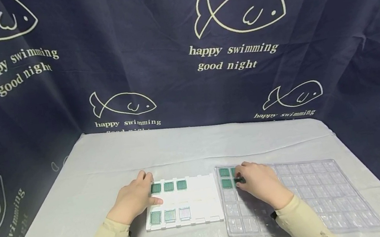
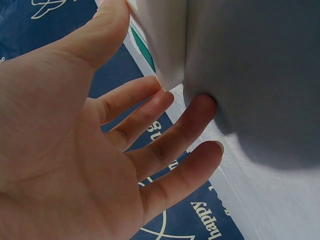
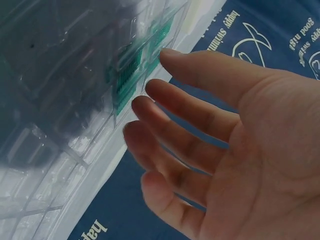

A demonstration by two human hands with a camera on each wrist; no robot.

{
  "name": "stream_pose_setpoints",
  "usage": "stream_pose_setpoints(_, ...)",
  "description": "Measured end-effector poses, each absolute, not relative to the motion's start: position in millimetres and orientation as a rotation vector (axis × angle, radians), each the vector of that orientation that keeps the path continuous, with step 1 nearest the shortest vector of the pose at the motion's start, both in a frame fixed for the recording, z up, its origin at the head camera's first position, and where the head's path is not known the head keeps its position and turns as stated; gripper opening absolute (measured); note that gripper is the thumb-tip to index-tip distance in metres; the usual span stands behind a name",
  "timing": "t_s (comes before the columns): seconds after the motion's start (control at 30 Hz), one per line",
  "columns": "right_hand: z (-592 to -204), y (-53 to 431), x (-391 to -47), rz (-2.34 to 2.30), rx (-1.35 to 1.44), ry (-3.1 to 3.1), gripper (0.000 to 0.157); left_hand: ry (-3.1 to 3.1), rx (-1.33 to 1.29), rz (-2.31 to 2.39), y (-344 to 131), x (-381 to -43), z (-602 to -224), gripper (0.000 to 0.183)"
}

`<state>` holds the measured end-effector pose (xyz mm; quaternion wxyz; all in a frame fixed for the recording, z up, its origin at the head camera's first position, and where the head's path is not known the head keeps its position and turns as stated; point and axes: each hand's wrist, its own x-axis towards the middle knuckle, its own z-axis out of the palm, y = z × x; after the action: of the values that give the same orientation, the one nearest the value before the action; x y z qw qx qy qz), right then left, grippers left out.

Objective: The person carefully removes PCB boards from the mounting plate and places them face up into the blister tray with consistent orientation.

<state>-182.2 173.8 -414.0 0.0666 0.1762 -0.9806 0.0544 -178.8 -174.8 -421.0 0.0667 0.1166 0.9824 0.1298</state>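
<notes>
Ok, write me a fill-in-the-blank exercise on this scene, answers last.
The left hand holds the ____-coloured board.
In the head view, the clear tray lies to the board's ____.
In that view, ____ green chips show on the board.
The curtain reads "happy swimming good ____".

Missing words: white; right; six; night.

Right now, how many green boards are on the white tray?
6 green boards show on the white tray: three in its far row, three in its near row. The left hand may hide more.
</notes>
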Motion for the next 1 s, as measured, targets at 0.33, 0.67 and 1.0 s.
stream_pose_setpoints(0.33, -411, 164, -180, 0.196, 0.551, -2.902, 0.02, 2.956, 0.35, 0.4, -175, -178, -421, 0.066)
stream_pose_setpoints(0.67, -408, 149, -172, 0.248, 0.581, -2.858, 0.02, 2.949, 0.342, 0.384, -175, -180, -421, 0.068)
stream_pose_setpoints(1.0, -416, 121, -158, 0.244, 0.727, -2.759, 0.017, 2.951, 0.351, 0.401, -174, -179, -420, 0.065)
